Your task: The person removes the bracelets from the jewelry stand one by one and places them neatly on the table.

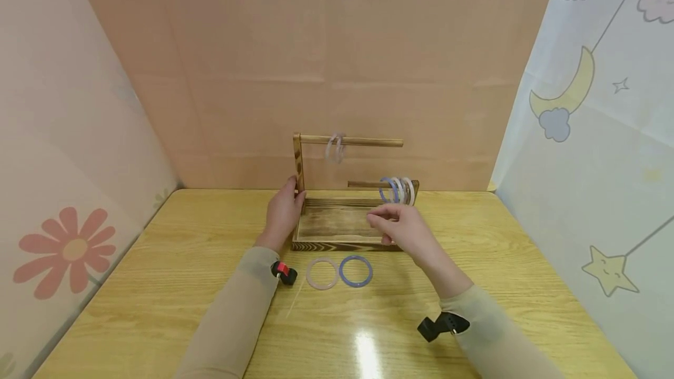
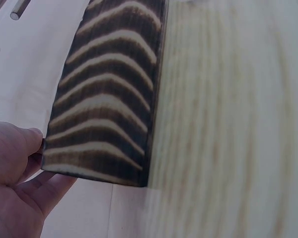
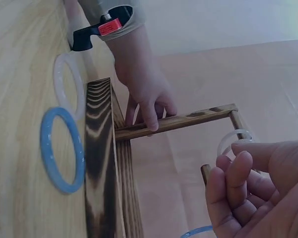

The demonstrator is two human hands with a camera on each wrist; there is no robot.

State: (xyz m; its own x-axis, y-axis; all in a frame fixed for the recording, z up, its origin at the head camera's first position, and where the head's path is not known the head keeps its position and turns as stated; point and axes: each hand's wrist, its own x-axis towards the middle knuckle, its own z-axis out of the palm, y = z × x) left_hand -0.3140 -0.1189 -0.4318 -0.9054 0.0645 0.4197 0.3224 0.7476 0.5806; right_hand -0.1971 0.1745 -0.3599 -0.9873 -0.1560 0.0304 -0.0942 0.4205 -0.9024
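Note:
A dark-grained wooden stand (image 1: 337,246) with a tray base sits near the table's back edge. My left hand (image 1: 281,215) grips its left upright post (image 1: 298,159) low down, thumb on one side and fingers on the other. From the upper rod (image 1: 374,142) hang pale, see-through bangles (image 1: 328,148), slightly blurred. Several blue and white bangles (image 1: 411,190) are threaded on the lower rod (image 1: 363,183) at the right. My right hand (image 1: 404,227) hovers over the tray's right part, fingers loosely bent and nothing visible between them; in the right wrist view its fingers (image 3: 238,173) overlap a clear bangle.
In front of the stand, a pale pink bangle (image 1: 322,289) and a blue bangle (image 1: 356,285) lie flat, side by side, on the wood-grain table (image 1: 210,238). A peach cloth backdrop (image 1: 253,75) rises behind, with patterned panels at the left and right.

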